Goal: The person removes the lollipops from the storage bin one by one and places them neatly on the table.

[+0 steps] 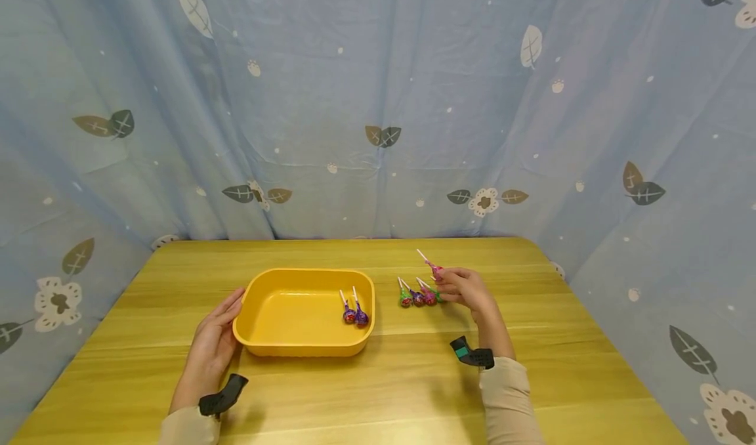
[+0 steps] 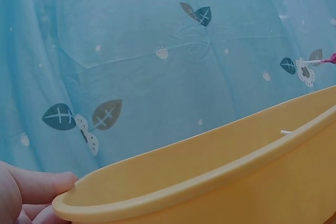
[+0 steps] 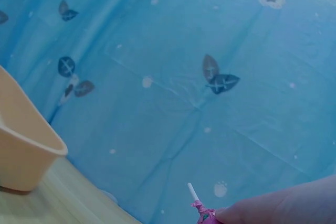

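At the left end of a yellow plastic bin (image 1: 307, 352), my left hand (image 1: 212, 340) touches the outer wall with fairly straight fingers. The left wrist view shows fingertips (image 2: 63, 181) right at the rim. Two purple-wrapped lollipops (image 1: 361, 317) lie in the bin's right side, sticks towards the back. My right hand (image 1: 469, 291) pinches a pink-wrapped lollipop (image 1: 436, 271) above the table, its white stick pointing up and left. Below that hand, several lollipops (image 1: 418, 298) in green, purple and pink wrappers lie in a row, the rightmost partly hidden by the fingers.
The bin stands on a yellow wood-grain table (image 1: 378, 399), left of the lollipop row. A blue curtain (image 1: 331, 104) with leaf and flower prints hangs behind the table and along its sides. Both wrists carry black camera straps (image 1: 223, 396).
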`<move>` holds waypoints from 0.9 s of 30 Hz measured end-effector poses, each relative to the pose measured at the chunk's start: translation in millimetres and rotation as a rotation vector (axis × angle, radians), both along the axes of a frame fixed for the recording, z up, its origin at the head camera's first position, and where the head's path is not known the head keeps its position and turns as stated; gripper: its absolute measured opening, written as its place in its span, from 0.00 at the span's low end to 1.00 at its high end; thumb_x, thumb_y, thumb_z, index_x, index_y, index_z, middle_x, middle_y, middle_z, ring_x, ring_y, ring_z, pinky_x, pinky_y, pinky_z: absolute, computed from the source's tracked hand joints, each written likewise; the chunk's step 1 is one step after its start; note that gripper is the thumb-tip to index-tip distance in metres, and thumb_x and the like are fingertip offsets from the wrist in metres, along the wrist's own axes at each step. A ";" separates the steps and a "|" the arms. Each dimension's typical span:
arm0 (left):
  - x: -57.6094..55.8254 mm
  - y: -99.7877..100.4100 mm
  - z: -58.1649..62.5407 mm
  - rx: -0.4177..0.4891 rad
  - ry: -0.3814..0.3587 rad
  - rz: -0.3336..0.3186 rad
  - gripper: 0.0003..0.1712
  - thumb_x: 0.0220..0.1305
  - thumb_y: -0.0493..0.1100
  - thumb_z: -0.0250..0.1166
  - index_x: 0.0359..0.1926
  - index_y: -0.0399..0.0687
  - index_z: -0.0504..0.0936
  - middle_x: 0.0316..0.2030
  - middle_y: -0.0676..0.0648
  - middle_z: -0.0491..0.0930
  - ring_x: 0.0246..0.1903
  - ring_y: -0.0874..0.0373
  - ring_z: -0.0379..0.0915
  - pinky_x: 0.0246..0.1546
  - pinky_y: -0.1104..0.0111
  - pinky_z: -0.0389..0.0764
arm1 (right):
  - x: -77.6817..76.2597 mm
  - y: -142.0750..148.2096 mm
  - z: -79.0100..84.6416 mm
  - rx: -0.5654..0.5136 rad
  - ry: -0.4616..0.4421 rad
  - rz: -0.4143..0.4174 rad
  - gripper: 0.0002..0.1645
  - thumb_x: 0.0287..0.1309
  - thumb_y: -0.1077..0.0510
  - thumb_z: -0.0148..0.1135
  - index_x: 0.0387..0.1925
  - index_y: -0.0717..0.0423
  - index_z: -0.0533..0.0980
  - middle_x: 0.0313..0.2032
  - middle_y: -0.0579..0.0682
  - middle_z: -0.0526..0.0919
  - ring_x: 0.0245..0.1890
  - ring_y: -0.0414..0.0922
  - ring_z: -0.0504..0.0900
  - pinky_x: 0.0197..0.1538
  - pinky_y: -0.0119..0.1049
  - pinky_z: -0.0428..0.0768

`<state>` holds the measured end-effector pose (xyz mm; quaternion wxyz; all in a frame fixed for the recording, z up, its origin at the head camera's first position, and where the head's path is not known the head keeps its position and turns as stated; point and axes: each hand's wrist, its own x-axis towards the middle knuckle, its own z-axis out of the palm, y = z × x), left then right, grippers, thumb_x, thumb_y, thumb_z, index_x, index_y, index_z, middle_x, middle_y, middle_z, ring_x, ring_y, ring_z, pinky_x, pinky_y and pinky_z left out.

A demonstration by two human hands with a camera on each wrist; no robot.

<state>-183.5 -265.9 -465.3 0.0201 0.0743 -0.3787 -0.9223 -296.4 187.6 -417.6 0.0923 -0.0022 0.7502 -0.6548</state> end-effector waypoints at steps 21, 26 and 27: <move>1.4 0.3 -0.8 0.000 0.046 -0.005 0.21 0.73 0.33 0.51 0.62 0.50 0.78 0.50 0.58 0.81 0.53 0.67 0.73 0.57 0.74 0.70 | -9.8 48.3 -27.1 -0.142 -0.125 -0.271 0.29 0.67 0.54 0.58 0.59 0.73 0.68 0.34 0.51 0.82 0.34 0.43 0.84 0.48 0.40 0.82; 2.2 1.0 -0.7 -0.019 0.048 -0.008 0.22 0.73 0.34 0.51 0.64 0.50 0.75 0.51 0.58 0.79 0.55 0.67 0.72 0.58 0.73 0.70 | -9.4 49.2 -32.3 -0.123 -0.138 -0.311 0.30 0.67 0.54 0.59 0.60 0.73 0.67 0.35 0.53 0.82 0.33 0.43 0.84 0.45 0.38 0.83; 2.6 1.1 -0.7 -0.026 0.045 -0.009 0.22 0.73 0.34 0.51 0.65 0.50 0.74 0.51 0.58 0.79 0.55 0.67 0.72 0.58 0.73 0.70 | -9.6 48.4 -34.0 -0.103 -0.135 -0.328 0.30 0.67 0.54 0.59 0.60 0.73 0.68 0.35 0.53 0.82 0.33 0.43 0.84 0.44 0.37 0.83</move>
